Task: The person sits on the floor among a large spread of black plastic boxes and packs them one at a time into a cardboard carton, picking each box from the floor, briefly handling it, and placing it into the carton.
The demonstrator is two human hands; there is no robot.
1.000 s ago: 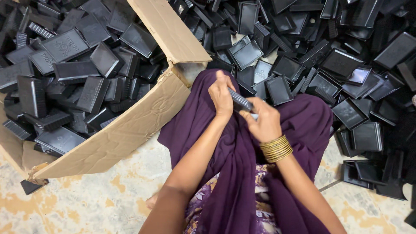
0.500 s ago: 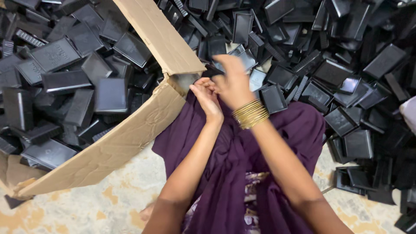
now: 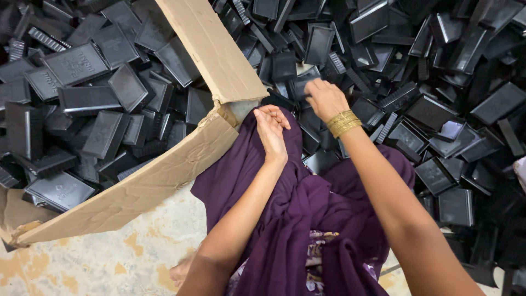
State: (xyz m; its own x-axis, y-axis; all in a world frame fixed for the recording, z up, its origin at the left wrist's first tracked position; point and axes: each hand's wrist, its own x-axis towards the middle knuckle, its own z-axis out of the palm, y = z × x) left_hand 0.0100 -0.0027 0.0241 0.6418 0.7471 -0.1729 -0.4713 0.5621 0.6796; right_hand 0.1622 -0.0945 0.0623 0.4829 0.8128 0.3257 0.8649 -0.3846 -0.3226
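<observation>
Head view | right hand [image 3: 324, 97] fingers closed on black plastic tray [image 3: 300, 86] in pile | left hand [image 3: 271, 129] loosely curled, empty, over purple cloth [image 3: 307, 208]

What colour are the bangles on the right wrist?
Gold; the bangles show clearly in the head view.

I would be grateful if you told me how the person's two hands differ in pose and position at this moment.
The right hand stretches forward onto the loose pile of black plastic trays, palm down; the left hand rests nearer the body on the purple cloth, beside the cardboard box corner. The right wrist wears gold bangles; the left wrist is bare. Whether the right hand grips a tray cannot be told; the left holds none. Both are bare.
</observation>
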